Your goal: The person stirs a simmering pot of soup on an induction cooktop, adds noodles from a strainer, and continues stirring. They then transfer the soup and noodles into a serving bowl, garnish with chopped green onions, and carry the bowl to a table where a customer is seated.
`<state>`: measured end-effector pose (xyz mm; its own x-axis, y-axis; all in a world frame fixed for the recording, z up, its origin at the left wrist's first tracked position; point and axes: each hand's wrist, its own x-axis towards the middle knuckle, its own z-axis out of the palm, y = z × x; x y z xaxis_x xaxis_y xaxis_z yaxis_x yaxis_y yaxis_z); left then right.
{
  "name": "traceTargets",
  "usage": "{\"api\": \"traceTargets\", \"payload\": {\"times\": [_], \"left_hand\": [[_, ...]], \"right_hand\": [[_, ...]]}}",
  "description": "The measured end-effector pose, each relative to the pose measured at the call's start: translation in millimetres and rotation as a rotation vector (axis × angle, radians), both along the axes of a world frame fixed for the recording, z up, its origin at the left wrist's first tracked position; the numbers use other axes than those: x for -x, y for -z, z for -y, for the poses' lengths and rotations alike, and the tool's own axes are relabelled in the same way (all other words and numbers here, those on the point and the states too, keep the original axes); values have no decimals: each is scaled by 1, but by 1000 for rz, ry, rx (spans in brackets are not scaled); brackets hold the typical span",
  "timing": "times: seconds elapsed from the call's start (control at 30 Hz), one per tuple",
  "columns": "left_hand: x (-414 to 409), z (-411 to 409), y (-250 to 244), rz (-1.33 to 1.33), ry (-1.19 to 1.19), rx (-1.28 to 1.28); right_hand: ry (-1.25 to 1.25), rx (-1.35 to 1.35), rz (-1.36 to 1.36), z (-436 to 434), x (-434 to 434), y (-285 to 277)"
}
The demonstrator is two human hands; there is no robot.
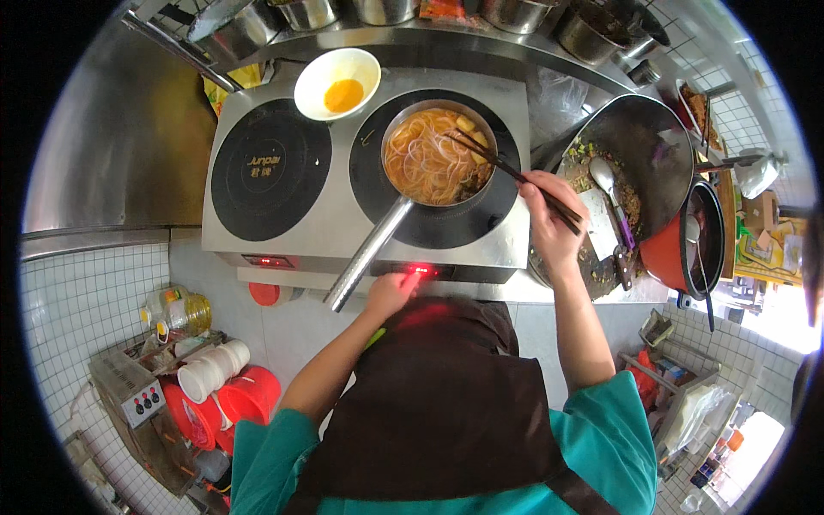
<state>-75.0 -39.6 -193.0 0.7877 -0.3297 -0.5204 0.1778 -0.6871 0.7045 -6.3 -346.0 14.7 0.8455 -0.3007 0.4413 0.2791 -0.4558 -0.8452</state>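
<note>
My right hand [552, 215] holds a pair of dark chopsticks [515, 172]. Their tips reach into a steel saucepan [412, 201] of noodles in reddish broth [431, 154], with pale chunks at the upper right and dark mince at the lower right. The pan sits on the right plate [380, 219] of a double induction cooker, its metal handle [370, 254] sticking out over the front edge. My left hand [391, 293] has its fingertips at the red-lit control panel [425, 270] on the cooker's front; whether they grip anything is hidden.
A white bowl [309, 87] with beaten egg stands behind the left plate [270, 170]. To the right are a large wok [656, 154], a cleaver [597, 225], a purple-handled spoon [611, 190] and an orange pot [666, 251]. Steel containers [386, 9] line the back shelf.
</note>
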Motion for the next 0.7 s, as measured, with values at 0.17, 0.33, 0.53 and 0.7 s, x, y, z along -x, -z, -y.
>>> {"api": "traceTargets", "payload": {"times": [0.17, 0.33, 0.53, 0.7], "left_hand": [[-5, -75, -45, -602, -470, 575], [-40, -77, -146, -693, -457, 1052], [-53, -65, -152, -713, -207, 910], [-48, -48, -162, -786, -183, 904]], "right_hand": [[-134, 165, -53, -19, -41, 8], [-287, 243, -186, -10, -14, -25], [-215, 97, -382, 11, 5, -51], [-299, 172, -165, 7, 0, 29]]}}
